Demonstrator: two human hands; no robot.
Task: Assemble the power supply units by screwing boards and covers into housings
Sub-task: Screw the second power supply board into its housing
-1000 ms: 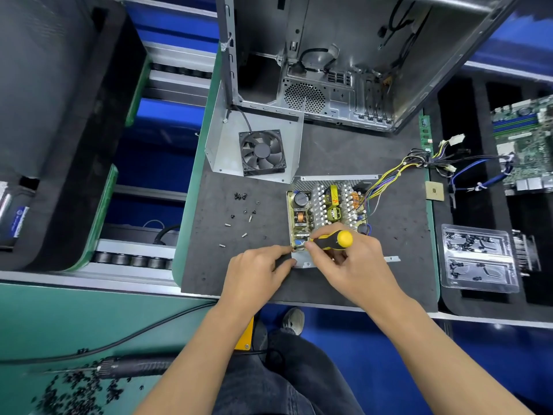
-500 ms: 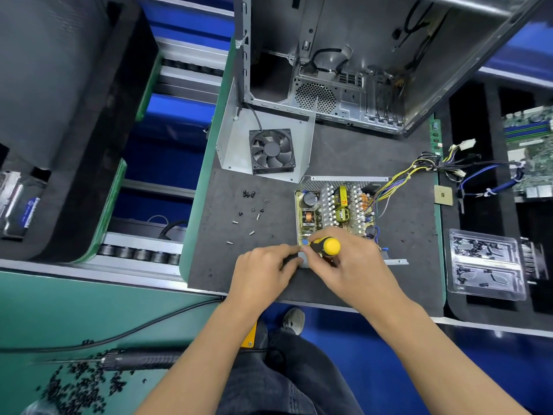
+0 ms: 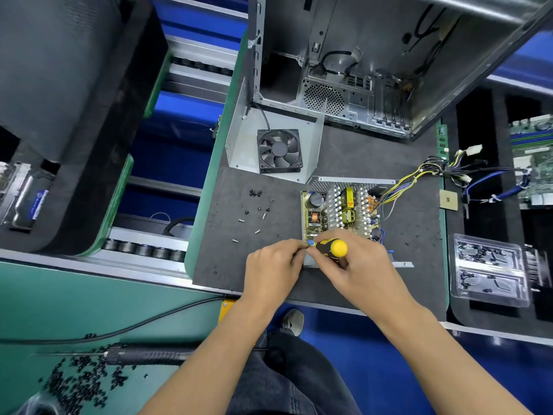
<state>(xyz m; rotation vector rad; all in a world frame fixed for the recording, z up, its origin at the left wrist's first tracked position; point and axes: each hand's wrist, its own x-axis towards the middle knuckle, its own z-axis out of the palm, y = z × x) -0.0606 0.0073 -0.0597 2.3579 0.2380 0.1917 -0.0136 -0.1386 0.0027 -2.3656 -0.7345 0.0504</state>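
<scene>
An open power supply housing (image 3: 402,264) lies on the black mat, its circuit board (image 3: 341,211) with coils and heat sinks facing up. My right hand (image 3: 356,271) grips a yellow and black screwdriver (image 3: 332,248) over the board's near left corner. My left hand (image 3: 273,269) sits beside it, fingertips pinched at the screwdriver's tip; what they pinch is hidden. The grey cover (image 3: 242,139) with a black fan (image 3: 279,151) lies behind the housing. Several loose screws (image 3: 254,209) are scattered left of the board.
An open computer case (image 3: 374,64) stands at the back. The yellow and black wire harness (image 3: 425,172) runs right toward a motherboard (image 3: 532,157). A clear tray of parts (image 3: 490,269) sits at right. An electric screwdriver (image 3: 143,353) and several black screws (image 3: 77,381) lie on the green bench.
The screwdriver handle has swung more upright, then tilted right again, over the same corner. My left fingers have closed in on its tip. The view has shifted slightly.
</scene>
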